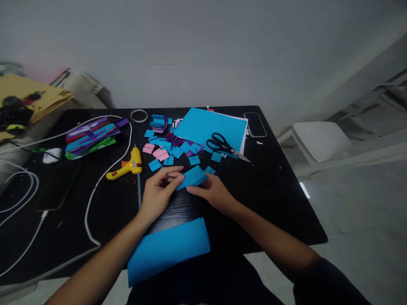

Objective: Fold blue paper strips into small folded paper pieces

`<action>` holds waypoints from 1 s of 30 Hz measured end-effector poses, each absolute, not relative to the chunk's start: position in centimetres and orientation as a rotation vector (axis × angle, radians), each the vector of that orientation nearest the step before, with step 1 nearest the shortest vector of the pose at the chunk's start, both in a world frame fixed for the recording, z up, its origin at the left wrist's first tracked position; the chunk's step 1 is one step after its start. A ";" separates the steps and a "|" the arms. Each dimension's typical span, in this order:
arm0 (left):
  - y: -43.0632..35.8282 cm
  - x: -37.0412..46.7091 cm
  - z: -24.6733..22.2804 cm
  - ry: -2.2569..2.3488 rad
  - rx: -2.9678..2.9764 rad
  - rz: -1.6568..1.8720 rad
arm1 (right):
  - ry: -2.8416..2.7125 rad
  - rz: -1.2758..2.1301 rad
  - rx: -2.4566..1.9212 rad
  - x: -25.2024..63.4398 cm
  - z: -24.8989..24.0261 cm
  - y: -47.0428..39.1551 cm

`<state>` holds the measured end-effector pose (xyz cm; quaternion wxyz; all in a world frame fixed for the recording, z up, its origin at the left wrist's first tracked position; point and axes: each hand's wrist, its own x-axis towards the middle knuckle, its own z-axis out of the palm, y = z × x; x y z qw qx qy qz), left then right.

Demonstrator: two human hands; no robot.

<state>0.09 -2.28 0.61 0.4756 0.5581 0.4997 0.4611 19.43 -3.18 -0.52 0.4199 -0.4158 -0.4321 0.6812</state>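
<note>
Between my two hands is a small blue piece of paper (193, 177), held just above the black table. My left hand (160, 184) pinches its left end with thumb and fingers. At its right end, my right hand (216, 192) grips it, the thumb on top and the other fingers underneath. Larger blue sheets (171, 250) lie at the table's front edge below my hands. Just beyond my hands are scattered small blue squares (177, 151) and a few pink squares (160, 154). Black-handled scissors (227, 147) rest on a large blue sheet (203, 125).
Left of my hands lies a yellow glue gun (127, 166) with its stick pointing toward me. A white cable (92, 199) loops beside it. Bundled coloured strips (90, 137), a tape ring (139, 115) and a phone (255, 125) are on the black table (270, 199). A white stool (319, 140) stands right.
</note>
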 end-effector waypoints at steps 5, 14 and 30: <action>-2.5 0.4 0.1 1.135 1.340 1.067 | -1.054 1.600 -1.091 19.6 -0.6 -3.1; -2.3 0.4 0.9 1.080 1.368 0.875 | -1.145 1.436 -1.129 19.7 -0.7 -3.0; -2.5 0.1 0.9 1.245 1.622 0.965 | -1.258 1.361 -1.091 19.7 -0.4 -3.2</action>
